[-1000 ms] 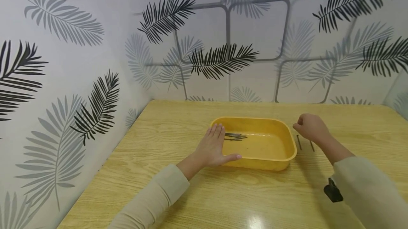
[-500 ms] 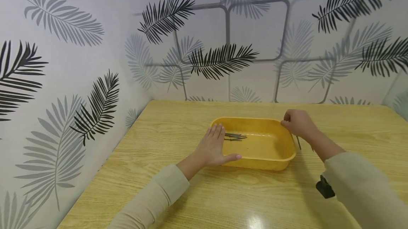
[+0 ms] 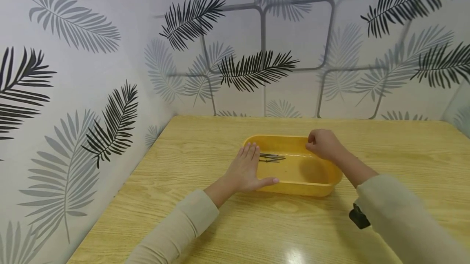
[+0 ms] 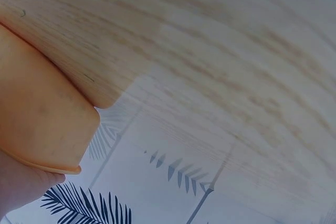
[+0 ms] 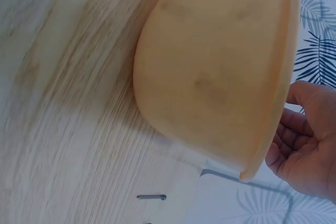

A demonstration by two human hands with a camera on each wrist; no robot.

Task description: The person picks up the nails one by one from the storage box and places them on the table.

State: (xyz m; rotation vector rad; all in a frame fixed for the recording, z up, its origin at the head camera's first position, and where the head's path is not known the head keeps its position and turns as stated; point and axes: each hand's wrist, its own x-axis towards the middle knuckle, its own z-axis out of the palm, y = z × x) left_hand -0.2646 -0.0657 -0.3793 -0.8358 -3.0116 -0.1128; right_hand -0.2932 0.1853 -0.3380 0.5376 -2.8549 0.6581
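While the left hand [image 3: 240, 172] spreads over the left end of the yellow tray [image 3: 301, 189], thumb along the near rim, the right hand [image 3: 324, 145] hangs above the tray's right half with fingers curled — whether they pinch anything, I cannot tell. Thin metal nails [image 3: 271, 157] lie inside, near the left hand; another nail [image 5: 151, 196] lies outside on the table [image 5: 79, 129]. Light, even pressure should steady the tray — and lowering the right hand close to its floor before loosening the fingers would spare a bounce.

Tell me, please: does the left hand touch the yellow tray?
Touching. The left wrist view shows the left hand against the rim of the tray.
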